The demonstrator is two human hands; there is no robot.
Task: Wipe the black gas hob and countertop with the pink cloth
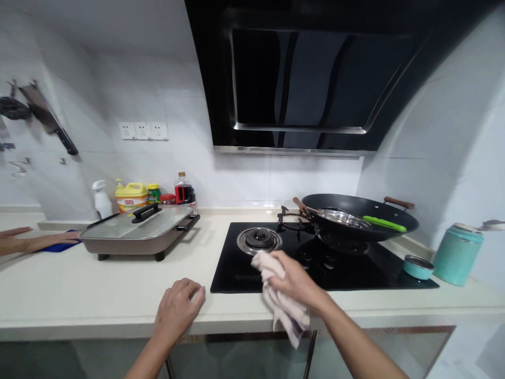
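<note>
My right hand grips a pale pink cloth, its loose end hanging over the counter's front edge. Hand and cloth are over the front left part of the black gas stove, just in front of the left burner. On the white counter, left of the stove, my left hand rests with its fingers curled in and nothing visible in them. A black wok sits on the right side of the stove, holding a metal lid or bowl and a green-handled utensil.
An electric pan with a glass lid stands at left, bottles behind it. Another person's hands are at far left, one on a blue cloth. A teal canister stands at right. The range hood hangs above.
</note>
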